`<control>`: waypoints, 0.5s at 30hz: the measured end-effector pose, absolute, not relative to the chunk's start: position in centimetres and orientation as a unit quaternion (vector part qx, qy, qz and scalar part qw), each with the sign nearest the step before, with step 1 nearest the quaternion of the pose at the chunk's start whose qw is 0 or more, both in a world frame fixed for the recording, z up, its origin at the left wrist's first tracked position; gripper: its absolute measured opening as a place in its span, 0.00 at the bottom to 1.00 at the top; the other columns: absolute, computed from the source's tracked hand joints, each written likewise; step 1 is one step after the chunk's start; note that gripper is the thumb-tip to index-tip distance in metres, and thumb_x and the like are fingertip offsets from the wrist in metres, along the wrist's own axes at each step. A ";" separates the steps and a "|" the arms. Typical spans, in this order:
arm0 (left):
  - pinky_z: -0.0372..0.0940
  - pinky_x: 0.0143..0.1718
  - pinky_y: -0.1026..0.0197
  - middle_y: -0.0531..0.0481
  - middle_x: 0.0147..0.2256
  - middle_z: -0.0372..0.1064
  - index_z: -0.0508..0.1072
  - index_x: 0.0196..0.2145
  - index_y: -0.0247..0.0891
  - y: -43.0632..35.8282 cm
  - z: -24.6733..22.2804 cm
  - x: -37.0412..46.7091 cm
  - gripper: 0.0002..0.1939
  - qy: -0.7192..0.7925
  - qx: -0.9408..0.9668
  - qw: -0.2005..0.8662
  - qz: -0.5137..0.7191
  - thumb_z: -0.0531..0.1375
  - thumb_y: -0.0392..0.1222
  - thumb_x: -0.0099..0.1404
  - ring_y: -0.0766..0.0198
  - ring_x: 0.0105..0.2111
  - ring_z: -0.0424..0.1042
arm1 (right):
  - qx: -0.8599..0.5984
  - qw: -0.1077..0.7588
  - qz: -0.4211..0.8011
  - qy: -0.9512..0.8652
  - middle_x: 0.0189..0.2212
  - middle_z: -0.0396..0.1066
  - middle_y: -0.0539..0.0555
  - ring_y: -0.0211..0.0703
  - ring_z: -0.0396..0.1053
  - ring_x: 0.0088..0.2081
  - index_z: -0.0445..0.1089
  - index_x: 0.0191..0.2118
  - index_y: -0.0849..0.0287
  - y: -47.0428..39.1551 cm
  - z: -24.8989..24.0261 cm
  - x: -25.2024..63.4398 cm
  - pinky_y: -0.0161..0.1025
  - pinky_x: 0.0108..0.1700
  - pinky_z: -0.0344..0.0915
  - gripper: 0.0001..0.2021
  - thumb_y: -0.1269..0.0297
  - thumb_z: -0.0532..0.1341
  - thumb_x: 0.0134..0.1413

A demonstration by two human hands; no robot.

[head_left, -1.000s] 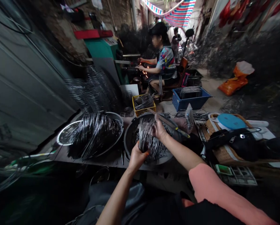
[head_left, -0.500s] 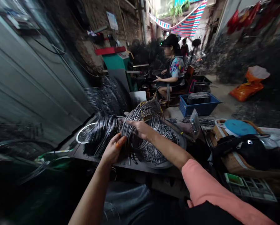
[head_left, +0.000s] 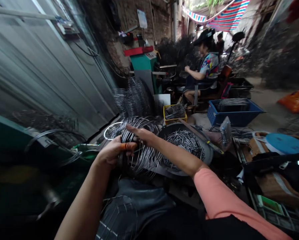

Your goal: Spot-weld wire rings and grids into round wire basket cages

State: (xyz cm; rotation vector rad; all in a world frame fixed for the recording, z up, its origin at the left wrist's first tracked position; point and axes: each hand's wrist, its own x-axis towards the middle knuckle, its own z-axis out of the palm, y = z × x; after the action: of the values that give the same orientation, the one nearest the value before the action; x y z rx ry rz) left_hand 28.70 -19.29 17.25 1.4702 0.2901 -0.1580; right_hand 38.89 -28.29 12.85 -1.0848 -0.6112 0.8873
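A thick bundle of curved grey metal wires (head_left: 127, 135) is held low before me, its loose ends fanning to the right. My left hand (head_left: 114, 150) wraps round the near side of the bundle, the thumb crossing over it. From the right, my right hand (head_left: 143, 136) grips the bundle's top, one finger stretched along it and the other fingers partly hidden. Just right of the wires stands a round dark basin (head_left: 209, 151) filled with short cut wire pieces (head_left: 186, 143). A long flat tool (head_left: 196, 131) lies across the basin's far rim.
Stacked wire rings (head_left: 134, 98) stand behind the bench, beside a green machine (head_left: 142, 68). A yellow crate (head_left: 176, 115) and a blue crate (head_left: 233, 113) hold wire parts. A co-worker (head_left: 207, 70) sits beyond. Right are a blue disc (head_left: 287, 144) and a black bag (head_left: 277, 165).
My hands have brought the wire bundle left and nearer, away from above the basin, whose cut pieces now show more. The view has turned left. The co-worker's hand has risen.
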 end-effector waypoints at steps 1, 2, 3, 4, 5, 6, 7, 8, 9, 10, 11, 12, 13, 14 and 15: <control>0.60 0.14 0.70 0.56 0.14 0.62 0.69 0.24 0.33 -19.1 17.6 28.3 0.19 0.135 0.661 0.735 -0.067 0.73 0.39 0.36 0.73 0.12 0.59 | -0.496 0.706 0.427 -0.270 0.14 0.59 0.46 0.33 0.58 0.18 0.65 0.22 0.60 -28.4 13.3 38.7 0.34 0.24 0.64 0.24 0.42 0.57 0.53; 0.60 0.14 0.70 0.56 0.14 0.62 0.69 0.24 0.33 -18.9 17.8 27.9 0.20 0.141 0.658 0.737 -0.062 0.73 0.40 0.36 0.73 0.12 0.59 | -0.505 0.684 0.453 -0.269 0.16 0.61 0.47 0.33 0.59 0.19 0.66 0.23 0.60 -28.8 13.8 38.7 0.34 0.25 0.64 0.24 0.43 0.55 0.55; 0.60 0.14 0.70 0.56 0.15 0.63 0.69 0.25 0.33 -18.6 18.1 27.5 0.20 0.149 0.655 0.739 -0.057 0.74 0.40 0.35 0.73 0.12 0.59 | -0.515 0.658 0.473 -0.279 0.18 0.64 0.48 0.34 0.61 0.20 0.67 0.24 0.60 -29.5 14.0 38.8 0.35 0.27 0.65 0.24 0.44 0.54 0.57; 0.61 0.14 0.71 0.56 0.15 0.63 0.70 0.26 0.33 -18.4 18.2 27.0 0.21 0.157 0.652 0.740 -0.050 0.74 0.40 0.35 0.74 0.12 0.59 | -0.527 0.631 0.482 -0.303 0.20 0.67 0.50 0.34 0.63 0.22 0.68 0.25 0.61 -30.4 14.1 39.2 0.36 0.29 0.66 0.23 0.46 0.55 0.57; 0.61 0.14 0.71 0.56 0.16 0.64 0.71 0.27 0.33 -18.2 18.3 26.6 0.22 0.167 0.650 0.740 -0.044 0.74 0.41 0.34 0.74 0.12 0.60 | -0.543 0.607 0.476 -0.331 0.22 0.68 0.51 0.36 0.65 0.23 0.69 0.25 0.62 -31.4 14.0 39.8 0.37 0.31 0.67 0.21 0.47 0.57 0.56; 0.62 0.15 0.70 0.56 0.17 0.64 0.71 0.28 0.32 -18.0 18.4 26.1 0.23 0.176 0.649 0.739 -0.037 0.74 0.41 0.35 0.74 0.13 0.60 | -0.560 0.594 0.454 -0.358 0.23 0.69 0.52 0.37 0.66 0.25 0.70 0.26 0.63 -32.4 13.5 40.7 0.38 0.33 0.67 0.20 0.48 0.60 0.53; 0.62 0.15 0.70 0.56 0.17 0.64 0.72 0.30 0.32 -17.8 18.3 25.7 0.24 0.184 0.648 0.738 -0.030 0.74 0.41 0.35 0.74 0.13 0.60 | -0.577 0.595 0.415 -0.375 0.24 0.70 0.52 0.39 0.68 0.27 0.70 0.27 0.63 -33.3 12.8 41.6 0.39 0.35 0.67 0.18 0.50 0.63 0.50; 0.62 0.15 0.70 0.56 0.16 0.64 0.72 0.31 0.32 -17.7 18.3 25.2 0.24 0.189 0.647 0.738 -0.024 0.74 0.41 0.35 0.74 0.13 0.60 | -0.593 0.612 0.361 -0.379 0.26 0.70 0.52 0.40 0.69 0.29 0.71 0.30 0.63 -33.9 11.9 42.6 0.40 0.38 0.68 0.17 0.51 0.65 0.46; 0.62 0.15 0.70 0.56 0.16 0.63 0.72 0.32 0.31 -17.6 18.2 24.8 0.25 0.193 0.645 0.739 -0.020 0.74 0.41 0.36 0.74 0.13 0.60 | -0.605 0.636 0.304 -0.371 0.29 0.71 0.52 0.41 0.69 0.33 0.71 0.34 0.62 -34.3 10.7 43.6 0.41 0.42 0.67 0.18 0.52 0.67 0.43; 0.62 0.15 0.70 0.56 0.16 0.63 0.72 0.32 0.31 -17.5 18.2 24.4 0.25 0.196 0.644 0.740 -0.016 0.74 0.41 0.36 0.74 0.13 0.60 | -0.612 0.658 0.254 -0.357 0.34 0.71 0.53 0.43 0.69 0.38 0.70 0.39 0.62 -34.3 9.4 44.5 0.42 0.46 0.66 0.22 0.54 0.69 0.39; 0.62 0.15 0.70 0.56 0.16 0.63 0.73 0.33 0.31 -17.4 18.1 24.0 0.25 0.197 0.641 0.741 -0.014 0.74 0.40 0.36 0.74 0.13 0.60 | -0.619 0.672 0.220 -0.341 0.40 0.70 0.54 0.45 0.68 0.44 0.68 0.46 0.61 -34.0 8.1 45.1 0.43 0.51 0.63 0.29 0.56 0.71 0.35; 0.61 0.15 0.70 0.56 0.16 0.63 0.73 0.33 0.31 -17.3 18.1 23.7 0.24 0.198 0.638 0.744 -0.011 0.74 0.39 0.36 0.74 0.13 0.60 | -0.627 0.676 0.209 -0.327 0.46 0.68 0.57 0.47 0.65 0.50 0.63 0.53 0.60 -33.4 6.6 45.5 0.45 0.56 0.59 0.38 0.57 0.72 0.32; 0.61 0.15 0.71 0.56 0.16 0.63 0.73 0.33 0.31 -17.2 18.0 23.5 0.24 0.199 0.636 0.746 -0.009 0.74 0.39 0.37 0.74 0.13 0.60 | -0.632 0.675 0.219 -0.312 0.52 0.64 0.59 0.50 0.61 0.55 0.57 0.58 0.60 -32.6 5.3 45.7 0.46 0.59 0.54 0.45 0.56 0.73 0.30; 0.61 0.15 0.71 0.56 0.17 0.63 0.73 0.33 0.31 -17.1 18.1 23.2 0.24 0.199 0.633 0.748 -0.005 0.74 0.39 0.37 0.74 0.13 0.60 | -0.632 0.674 0.248 -0.292 0.56 0.60 0.61 0.52 0.56 0.58 0.52 0.62 0.60 -31.8 4.0 45.7 0.49 0.61 0.51 0.50 0.54 0.73 0.31; 0.61 0.15 0.71 0.56 0.17 0.64 0.73 0.33 0.32 -17.0 18.1 23.0 0.24 0.200 0.631 0.750 0.001 0.74 0.38 0.37 0.74 0.13 0.60 | -0.625 0.676 0.284 -0.269 0.58 0.56 0.63 0.54 0.53 0.60 0.47 0.64 0.60 -30.9 2.9 45.5 0.51 0.61 0.48 0.51 0.50 0.71 0.34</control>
State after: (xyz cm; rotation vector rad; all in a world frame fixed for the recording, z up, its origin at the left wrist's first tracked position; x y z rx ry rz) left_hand 22.98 -17.01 18.08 1.3788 0.4364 0.0015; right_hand 45.49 -30.86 2.85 -1.4046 -0.6054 0.6398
